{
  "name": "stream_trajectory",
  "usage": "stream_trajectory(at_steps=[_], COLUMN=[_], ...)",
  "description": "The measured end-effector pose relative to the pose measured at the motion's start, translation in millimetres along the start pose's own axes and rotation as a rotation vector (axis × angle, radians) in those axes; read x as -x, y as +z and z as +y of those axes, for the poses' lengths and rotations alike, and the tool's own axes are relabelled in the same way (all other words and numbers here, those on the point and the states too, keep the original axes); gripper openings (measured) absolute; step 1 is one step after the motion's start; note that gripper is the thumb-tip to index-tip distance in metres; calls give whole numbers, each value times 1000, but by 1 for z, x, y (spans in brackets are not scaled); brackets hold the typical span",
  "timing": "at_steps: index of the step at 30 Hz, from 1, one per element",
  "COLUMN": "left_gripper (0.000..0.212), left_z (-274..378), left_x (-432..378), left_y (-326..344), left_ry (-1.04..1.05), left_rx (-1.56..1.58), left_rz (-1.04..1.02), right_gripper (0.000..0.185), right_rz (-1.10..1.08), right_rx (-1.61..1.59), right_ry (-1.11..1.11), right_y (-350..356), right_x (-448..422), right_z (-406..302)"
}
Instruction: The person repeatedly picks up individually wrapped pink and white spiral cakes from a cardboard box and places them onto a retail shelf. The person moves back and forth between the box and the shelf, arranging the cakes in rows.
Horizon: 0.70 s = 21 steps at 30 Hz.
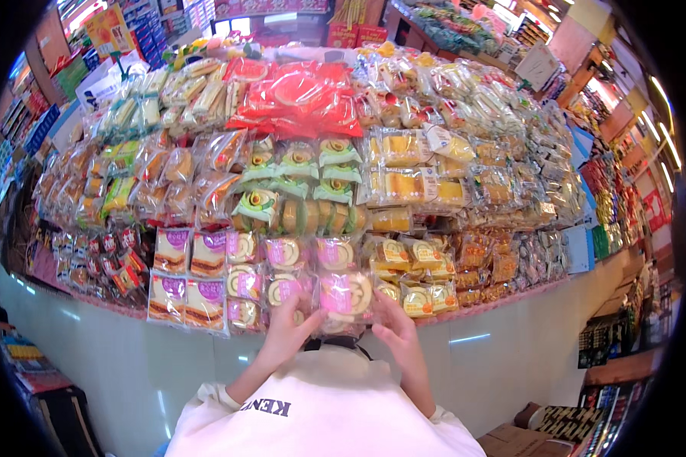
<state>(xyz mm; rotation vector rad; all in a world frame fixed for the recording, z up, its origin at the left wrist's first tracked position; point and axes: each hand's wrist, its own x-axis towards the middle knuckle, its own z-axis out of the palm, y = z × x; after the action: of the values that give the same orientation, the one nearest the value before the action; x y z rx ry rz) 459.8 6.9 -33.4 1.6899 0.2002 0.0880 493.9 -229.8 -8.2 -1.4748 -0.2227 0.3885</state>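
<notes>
A plastic-wrapped swirl cake roll (pixel 347 292) with a pink-and-purple label sits between my hands at the display's front edge. My left hand (pixel 290 324) has its thumb at the pack's lower left edge, its fingers in front of the neighbouring swirl rolls (pixel 286 284). At the pack's right edge, the fingertips of my right hand (pixel 397 321) are bent round the wrapper. More pink-labelled swirl rolls (pixel 335 252) lie just behind. To the left are filled toast packs (pixel 204 300) with purple labels; yellow swirl rolls (pixel 420 300) lie on the right.
Avocado-print packs (pixel 299 159), large red bags (pixel 297 94), yellow sponge cakes (pixel 403 183) and wrapped buns (pixel 177 165) fill the wide stand. A pink cloth edge (pixel 494 304) borders it. Cardboard boxes (pixel 520 441) stand lower right on the tiled floor (pixel 480 365); a dark crate (pixel 60 414) stands lower left.
</notes>
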Motion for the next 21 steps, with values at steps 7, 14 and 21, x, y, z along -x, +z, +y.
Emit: stream_trajectory(at_steps=[7, 14, 21], left_gripper=[33, 32, 37], left_z=[-22, -47, -42], left_x=[-22, -32, -37], left_y=[31, 38, 34], left_ry=[212, 207, 177], left_rx=[-718, -940, -1002], left_rz=[114, 126, 106], right_gripper=[65, 67, 68], right_rz=[-62, -87, -81], right_rx=[-48, -106, -96], right_ry=[180, 302, 262], right_y=[-36, -39, -36], right_x=[-39, -57, -63], right_z=[64, 107, 130])
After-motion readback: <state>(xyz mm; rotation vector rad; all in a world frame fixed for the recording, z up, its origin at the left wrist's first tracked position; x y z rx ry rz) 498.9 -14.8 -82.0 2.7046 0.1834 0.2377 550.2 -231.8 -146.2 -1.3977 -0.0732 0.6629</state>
